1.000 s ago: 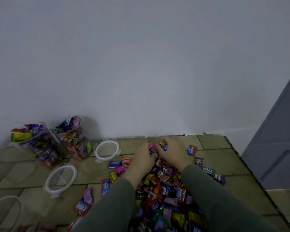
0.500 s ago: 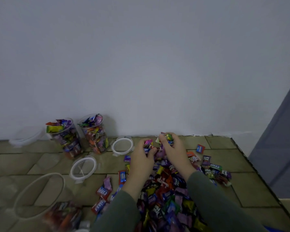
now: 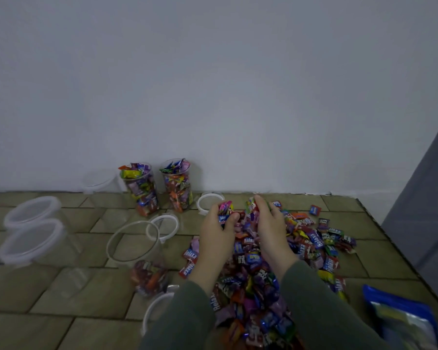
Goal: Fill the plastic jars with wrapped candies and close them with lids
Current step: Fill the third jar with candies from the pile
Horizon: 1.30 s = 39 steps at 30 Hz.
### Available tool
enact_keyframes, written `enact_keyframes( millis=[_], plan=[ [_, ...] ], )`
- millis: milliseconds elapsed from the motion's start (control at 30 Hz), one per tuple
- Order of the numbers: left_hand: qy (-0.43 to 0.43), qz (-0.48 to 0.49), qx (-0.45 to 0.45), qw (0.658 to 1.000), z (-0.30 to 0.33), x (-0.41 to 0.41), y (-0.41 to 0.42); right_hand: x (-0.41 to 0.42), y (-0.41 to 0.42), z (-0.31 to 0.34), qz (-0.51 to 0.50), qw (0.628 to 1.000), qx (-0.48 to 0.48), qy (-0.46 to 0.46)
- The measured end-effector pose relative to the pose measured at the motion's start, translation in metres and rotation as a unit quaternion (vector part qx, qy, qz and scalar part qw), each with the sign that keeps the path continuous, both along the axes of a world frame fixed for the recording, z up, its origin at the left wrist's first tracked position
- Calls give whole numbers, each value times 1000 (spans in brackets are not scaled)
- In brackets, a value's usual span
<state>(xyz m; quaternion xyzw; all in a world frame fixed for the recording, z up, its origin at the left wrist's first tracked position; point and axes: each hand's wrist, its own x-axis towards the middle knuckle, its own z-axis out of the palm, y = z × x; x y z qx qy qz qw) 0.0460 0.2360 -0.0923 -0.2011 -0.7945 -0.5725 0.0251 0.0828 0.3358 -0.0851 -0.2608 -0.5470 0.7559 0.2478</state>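
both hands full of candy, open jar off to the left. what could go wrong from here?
1. Both the left hand and right hand hold loose handfuls; candies could slip out on the way to the part-filled jar.
2. That jar is light and transparent, with a loose lid right behind it; a careless dump may tip it or miss the mouth.
3. The two full jars are heaped above the rim, so lids may not seat.

You're looking at a dim, flat-lit, bluish scene, soft throughout, with the clear jars (image 3: 33, 238) at left smeared and wide-angle bending at the edges.
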Motion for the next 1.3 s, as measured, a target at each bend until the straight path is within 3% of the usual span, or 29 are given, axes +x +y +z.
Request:
enact_keyframes(
  millis=[300, 600, 900, 1067, 1300],
  plan=[
    [58, -4, 71, 996, 47, 4, -62, 1, -51, 32, -51, 989, -118, 70],
    [108, 1, 113, 988, 61, -25, -138, -31, -126, 65, -13, 971, -198, 134],
    [41, -37, 150, 987, 45, -50, -185, -61, -188, 65, -32, 981, -155, 116],
    [24, -56, 159, 985, 26, -54, -189, -59, -196, 61, -69, 977, -134, 152],
    [59, -97, 172, 979, 0, -56, -191, -59, -201, 54, -106, 972, -102, 183]
  ],
)
